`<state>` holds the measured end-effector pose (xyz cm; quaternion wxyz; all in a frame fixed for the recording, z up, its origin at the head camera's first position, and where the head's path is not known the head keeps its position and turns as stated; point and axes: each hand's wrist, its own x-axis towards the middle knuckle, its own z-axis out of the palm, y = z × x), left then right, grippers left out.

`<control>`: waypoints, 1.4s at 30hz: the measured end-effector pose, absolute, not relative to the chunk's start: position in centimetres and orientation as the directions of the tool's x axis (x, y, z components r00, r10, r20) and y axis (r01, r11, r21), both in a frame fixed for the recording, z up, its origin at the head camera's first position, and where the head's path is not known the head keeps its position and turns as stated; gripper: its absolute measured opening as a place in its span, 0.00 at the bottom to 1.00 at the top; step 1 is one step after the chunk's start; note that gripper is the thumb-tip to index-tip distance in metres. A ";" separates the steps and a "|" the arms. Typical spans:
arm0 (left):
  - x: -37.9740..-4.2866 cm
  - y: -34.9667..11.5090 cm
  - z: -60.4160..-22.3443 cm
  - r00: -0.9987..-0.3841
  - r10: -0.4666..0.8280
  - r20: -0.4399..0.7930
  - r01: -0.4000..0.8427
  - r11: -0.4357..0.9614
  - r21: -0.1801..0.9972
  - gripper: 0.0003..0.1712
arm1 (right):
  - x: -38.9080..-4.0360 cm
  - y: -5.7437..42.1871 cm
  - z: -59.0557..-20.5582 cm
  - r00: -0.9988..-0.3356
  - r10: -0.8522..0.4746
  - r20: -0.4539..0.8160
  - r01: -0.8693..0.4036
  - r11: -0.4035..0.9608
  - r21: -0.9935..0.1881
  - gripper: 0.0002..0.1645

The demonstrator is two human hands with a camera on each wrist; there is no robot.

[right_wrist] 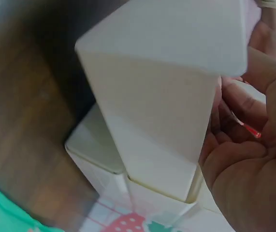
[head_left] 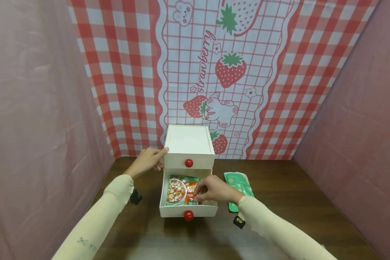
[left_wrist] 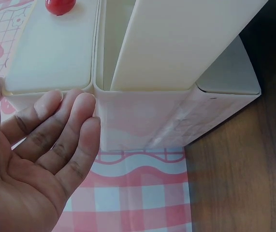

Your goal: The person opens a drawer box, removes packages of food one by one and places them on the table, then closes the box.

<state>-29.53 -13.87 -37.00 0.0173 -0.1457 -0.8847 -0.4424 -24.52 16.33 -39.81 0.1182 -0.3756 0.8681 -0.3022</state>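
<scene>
**Food packet inside an open lower drawer**

Nearest, the lower drawer (head_left: 173, 212) is pulled out, and a bowl-printed food packet (head_left: 176, 190) lies inside. It is partly covered by the right hand (head_left: 217, 189), fingers curled; whether the packet is pinched cannot be told. It is best kept flat, below the rim. To the right, a green pouch (head_left: 237, 181) is partly hidden by the right forearm (head_left: 273, 225). Farther back, the white cabinet (head_left: 190, 139) is touched by the left hand (head_left: 146, 160), fingers close together; light, steady pressure is advised. The drawer's rear is hidden.

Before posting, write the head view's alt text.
A person's right hand reaches into the open lower drawer of a white cabinet over a colorful packet; the left hand touches the cabinet. A green packet lies on the table to the right.
</scene>
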 end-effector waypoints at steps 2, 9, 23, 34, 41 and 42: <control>-29.5 -13.9 -37.0 -0.957 0.241 0.160 0.272 0.567 0.777 0.39 | -24.7 16.1 -39.9 -0.671 -0.740 0.033 -0.624 0.541 -0.564 0.05; -29.6 -13.8 -37.0 -0.958 0.237 0.159 0.270 0.573 0.774 0.40 | -25.0 15.4 -40.2 -0.596 -0.802 0.015 -0.750 0.551 -0.367 0.07; -29.7 -14.0 -37.0 -0.956 0.244 0.161 0.276 0.571 0.774 0.39 | -24.9 14.5 -40.4 -0.562 -0.825 -0.051 -0.813 0.563 -0.149 0.08; -29.7 -14.0 -37.0 -0.958 0.241 0.154 0.267 0.566 0.780 0.40 | -25.0 14.0 -40.2 -0.598 -0.789 -0.142 -0.782 0.613 -0.111 0.08; -29.6 -14.1 -37.1 -0.956 0.244 0.163 0.277 0.563 0.779 0.40 | -25.2 14.1 -40.4 -0.587 -0.804 -0.100 -0.802 0.594 -0.065 0.09; -29.6 -14.1 -37.1 -0.956 0.244 0.162 0.276 0.564 0.778 0.40 | -25.2 14.2 -40.4 -0.583 -0.807 -0.096 -0.805 0.590 -0.064 0.09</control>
